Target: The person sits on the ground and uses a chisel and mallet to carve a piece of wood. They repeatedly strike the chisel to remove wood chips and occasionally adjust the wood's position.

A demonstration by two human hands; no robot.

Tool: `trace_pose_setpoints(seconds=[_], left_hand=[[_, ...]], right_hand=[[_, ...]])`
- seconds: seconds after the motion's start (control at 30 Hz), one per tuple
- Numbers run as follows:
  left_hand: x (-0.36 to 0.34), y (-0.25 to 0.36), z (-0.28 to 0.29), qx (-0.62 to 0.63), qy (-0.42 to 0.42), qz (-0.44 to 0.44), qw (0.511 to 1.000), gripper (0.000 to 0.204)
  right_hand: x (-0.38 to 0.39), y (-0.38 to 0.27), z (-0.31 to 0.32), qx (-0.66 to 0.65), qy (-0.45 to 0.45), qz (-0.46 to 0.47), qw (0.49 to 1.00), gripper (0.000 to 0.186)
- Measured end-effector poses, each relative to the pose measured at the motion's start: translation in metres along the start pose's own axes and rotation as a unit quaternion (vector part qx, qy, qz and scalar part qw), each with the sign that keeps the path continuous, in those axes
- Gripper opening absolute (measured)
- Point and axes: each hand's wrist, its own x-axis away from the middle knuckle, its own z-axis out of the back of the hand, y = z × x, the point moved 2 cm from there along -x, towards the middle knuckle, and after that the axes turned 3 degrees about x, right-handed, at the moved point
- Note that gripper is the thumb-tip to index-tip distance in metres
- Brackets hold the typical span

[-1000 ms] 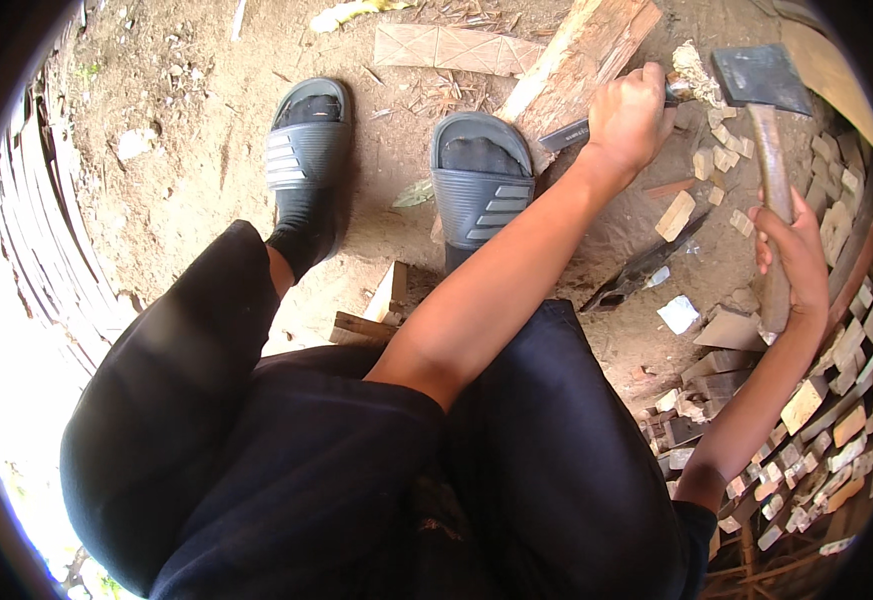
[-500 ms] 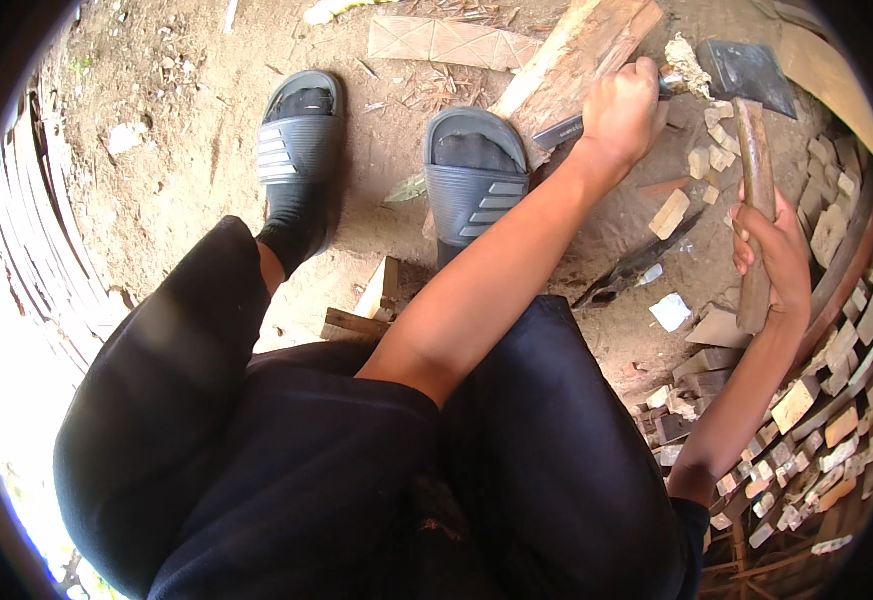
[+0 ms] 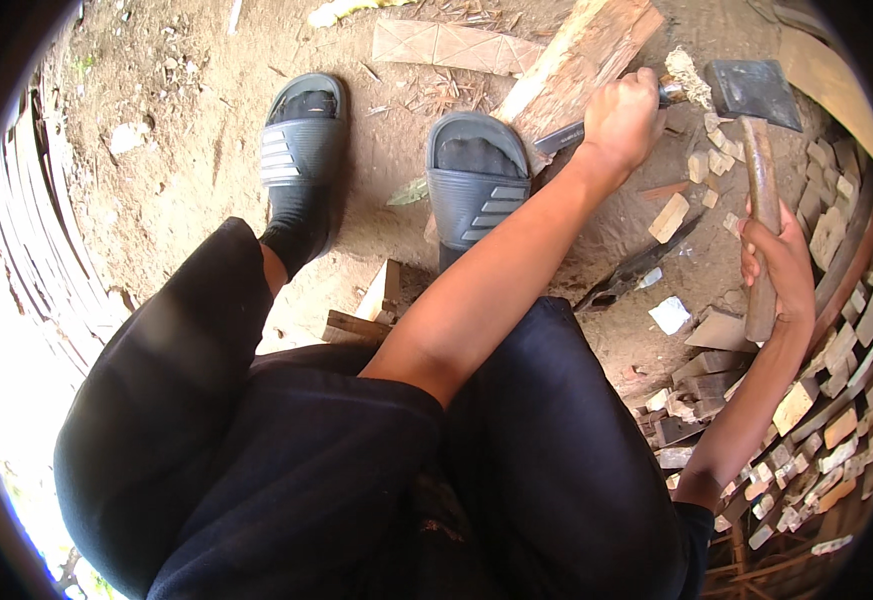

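Hammer [image 3: 760, 165] is gripped in the right hand [image 3: 781, 262], off to the right of the thick plank [image 3: 591, 62]. Left hand [image 3: 623, 122] is wrapped tight around a chisel [image 3: 563, 136], blade right by the plank's lower end. Wood offcuts [image 3: 796, 405] are piled way below-right of it.

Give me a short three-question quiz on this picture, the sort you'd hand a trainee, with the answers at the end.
1. True or false: the right hand grips the broad dark head of its tool.
2. Pick one. The left hand is closed around:
a) a coil of rope
b) a flat dark-bladed tool
c) a glass bottle
3. Count: how many grey sandals are in view?

Key:
1. False; it grips the wooden handle.
2. b
3. Two, one on each foot.
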Motion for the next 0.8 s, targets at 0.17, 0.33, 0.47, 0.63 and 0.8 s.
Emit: trace_pose_setpoints(seconds=[0.17,0.33,0.47,0.63,0.8], left_hand=[[-0.001,0.001,0.002,-0.024,0.007,0.012,1.0,0.025],[-0.002,-0.002,0.005,-0.018,-0.011,0.023,1.0,0.026],[0.003,-0.003,0.007,-0.003,-0.001,0.007,1.0,0.025],[0.005,0.003,0.009,-0.002,-0.002,-0.008,1.0,0.023],[0.005,0.002,0.01,-0.011,-0.02,0.0,1.0,0.024]], right_hand=[[-0.011,-0.008,0.02,-0.044,0.071,0.06,0.995,0.021],[-0.04,0.012,-0.004,-0.11,0.072,0.074,0.989,0.015],[-0.003,0.001,-0.006,-0.024,-0.048,-0.013,0.998,0.015],[-0.012,0.013,-0.011,-0.099,-0.017,-0.006,0.995,0.018],[-0.022,0.029,-0.029,-0.149,-0.027,-0.038,0.988,0.025]])
